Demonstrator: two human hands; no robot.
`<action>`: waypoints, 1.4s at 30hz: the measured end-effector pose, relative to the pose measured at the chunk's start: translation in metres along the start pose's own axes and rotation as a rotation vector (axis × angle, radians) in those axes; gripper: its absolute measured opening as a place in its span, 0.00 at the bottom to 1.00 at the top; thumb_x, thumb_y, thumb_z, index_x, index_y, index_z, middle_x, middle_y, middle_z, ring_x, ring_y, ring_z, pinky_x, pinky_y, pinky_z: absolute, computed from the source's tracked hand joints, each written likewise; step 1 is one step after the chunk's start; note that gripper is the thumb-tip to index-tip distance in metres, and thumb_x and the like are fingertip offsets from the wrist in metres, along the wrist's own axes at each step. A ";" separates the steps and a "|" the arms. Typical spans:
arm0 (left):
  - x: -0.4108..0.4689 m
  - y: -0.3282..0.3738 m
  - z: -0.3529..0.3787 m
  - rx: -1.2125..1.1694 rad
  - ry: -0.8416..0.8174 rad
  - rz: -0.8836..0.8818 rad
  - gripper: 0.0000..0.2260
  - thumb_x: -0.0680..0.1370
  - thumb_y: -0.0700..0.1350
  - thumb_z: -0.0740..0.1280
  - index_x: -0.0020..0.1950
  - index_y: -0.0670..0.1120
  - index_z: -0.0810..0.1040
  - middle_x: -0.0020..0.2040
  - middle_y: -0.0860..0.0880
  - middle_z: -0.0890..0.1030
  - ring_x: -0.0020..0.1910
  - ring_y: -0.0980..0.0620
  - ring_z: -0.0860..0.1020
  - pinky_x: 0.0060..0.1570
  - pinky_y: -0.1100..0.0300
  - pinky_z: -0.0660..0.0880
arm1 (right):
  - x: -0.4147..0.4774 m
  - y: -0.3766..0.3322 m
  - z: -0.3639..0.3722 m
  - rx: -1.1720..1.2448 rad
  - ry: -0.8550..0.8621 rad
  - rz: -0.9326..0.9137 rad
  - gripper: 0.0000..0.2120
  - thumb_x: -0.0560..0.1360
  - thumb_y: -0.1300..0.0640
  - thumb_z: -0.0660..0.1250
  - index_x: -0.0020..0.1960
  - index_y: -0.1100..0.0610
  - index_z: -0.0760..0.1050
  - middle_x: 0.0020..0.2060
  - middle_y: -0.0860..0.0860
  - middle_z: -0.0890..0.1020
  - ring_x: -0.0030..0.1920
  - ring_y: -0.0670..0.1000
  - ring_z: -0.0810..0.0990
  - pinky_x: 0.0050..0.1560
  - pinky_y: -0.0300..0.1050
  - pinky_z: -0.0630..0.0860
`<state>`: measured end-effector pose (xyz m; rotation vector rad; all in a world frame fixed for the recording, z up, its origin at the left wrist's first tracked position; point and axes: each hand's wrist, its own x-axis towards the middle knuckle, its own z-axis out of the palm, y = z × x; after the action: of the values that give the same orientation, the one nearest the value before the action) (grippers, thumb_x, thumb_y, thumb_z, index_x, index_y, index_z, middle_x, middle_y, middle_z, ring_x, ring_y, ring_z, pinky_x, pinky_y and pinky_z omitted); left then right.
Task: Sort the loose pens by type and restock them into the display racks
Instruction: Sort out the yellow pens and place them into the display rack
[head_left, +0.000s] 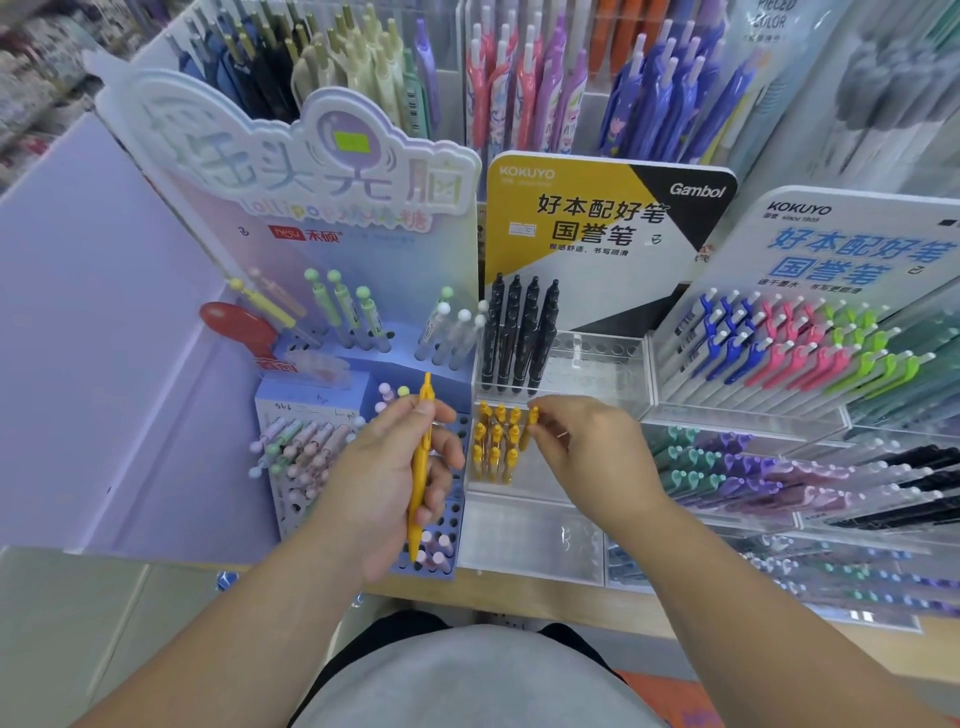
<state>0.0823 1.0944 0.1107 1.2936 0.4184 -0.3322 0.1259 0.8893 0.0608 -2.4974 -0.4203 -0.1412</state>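
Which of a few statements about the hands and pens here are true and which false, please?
1. The left hand holds a yellow pen. True.
2. The right hand is empty. False: it pinches a second pen beside the racked yellow pens.
3. The black pens stand in the tier behind the racked yellow pens. True.
4. The black pens outnumber the racked yellow pens. False: four black, clearly more yellow.

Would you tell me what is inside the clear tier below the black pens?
Yellow pens stand at its left; the right hand pinches another pen beside them and covers the rest.
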 end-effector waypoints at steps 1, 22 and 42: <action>0.000 0.000 0.000 0.000 -0.002 0.002 0.11 0.85 0.48 0.57 0.54 0.43 0.75 0.37 0.43 0.77 0.25 0.50 0.66 0.25 0.59 0.58 | 0.000 0.000 0.001 -0.003 -0.018 0.002 0.02 0.76 0.58 0.69 0.46 0.52 0.79 0.38 0.48 0.82 0.37 0.51 0.79 0.38 0.49 0.79; -0.008 0.007 0.024 0.008 -0.498 -0.108 0.11 0.79 0.49 0.62 0.48 0.41 0.75 0.30 0.44 0.64 0.24 0.52 0.59 0.23 0.62 0.54 | -0.011 -0.041 -0.052 1.123 -0.193 0.204 0.10 0.75 0.61 0.69 0.56 0.61 0.81 0.34 0.55 0.81 0.37 0.51 0.78 0.38 0.42 0.74; 0.031 0.010 0.013 1.195 -0.011 0.566 0.23 0.71 0.56 0.76 0.64 0.53 0.78 0.55 0.58 0.75 0.56 0.56 0.72 0.56 0.58 0.69 | -0.002 0.002 -0.089 0.658 0.050 0.283 0.06 0.78 0.64 0.68 0.52 0.60 0.82 0.40 0.53 0.86 0.40 0.50 0.86 0.43 0.45 0.83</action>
<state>0.1160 1.0837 0.1068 2.4879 -0.2455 -0.0777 0.1239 0.8359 0.1318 -1.8709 -0.0645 0.0456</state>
